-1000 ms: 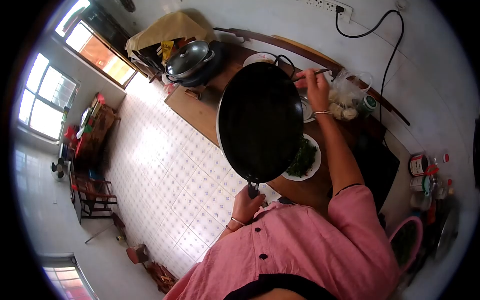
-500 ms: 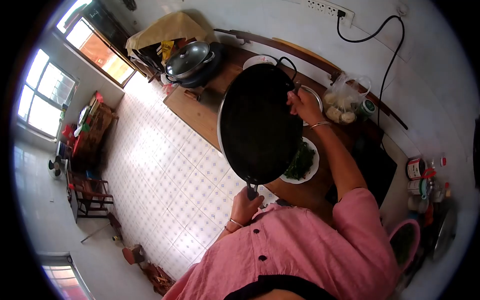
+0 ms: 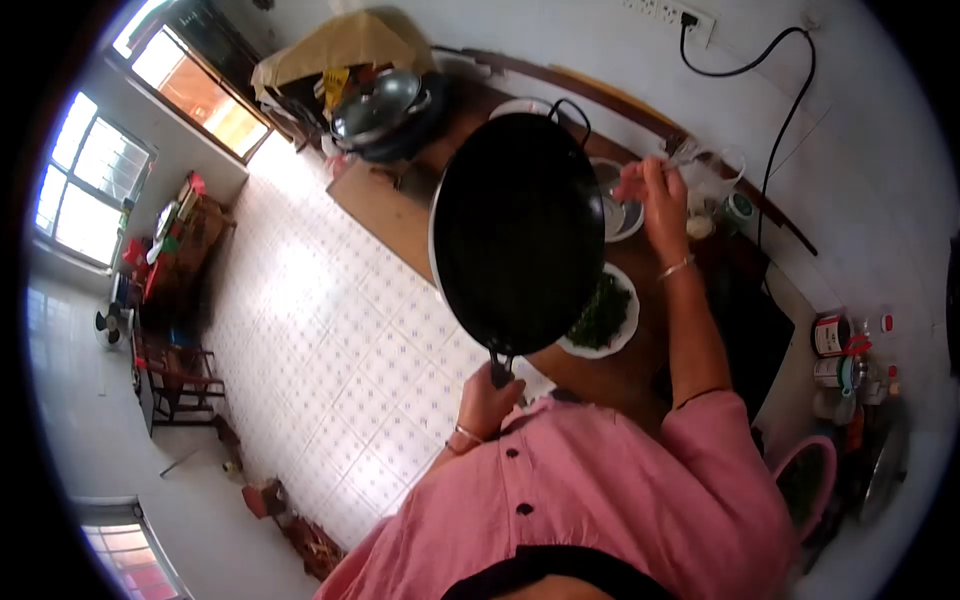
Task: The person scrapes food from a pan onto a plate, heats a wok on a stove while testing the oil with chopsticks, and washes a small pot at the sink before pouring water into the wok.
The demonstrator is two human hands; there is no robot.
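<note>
My left hand is closed around the short handle of a large black wok. The wok is tilted up on its side, its dark inside facing me. My right hand is raised to the right of the wok, off its rim, with curled fingers; what they hold, if anything, is not clear. Just below those fingers a metal bowl stands on the counter. Beside the wok's lower right edge lies a white plate of chopped green vegetables.
A lidded pot stands at the counter's far left end. A plastic bag and a green-lidded jar are near the wall. Several bottles and jars stand at right. A black cable hangs from the socket strip.
My right hand has moved right, away from the wok's rim, toward the metal bowl and the bag. The wok has shifted slightly left and up, still in my left hand.
</note>
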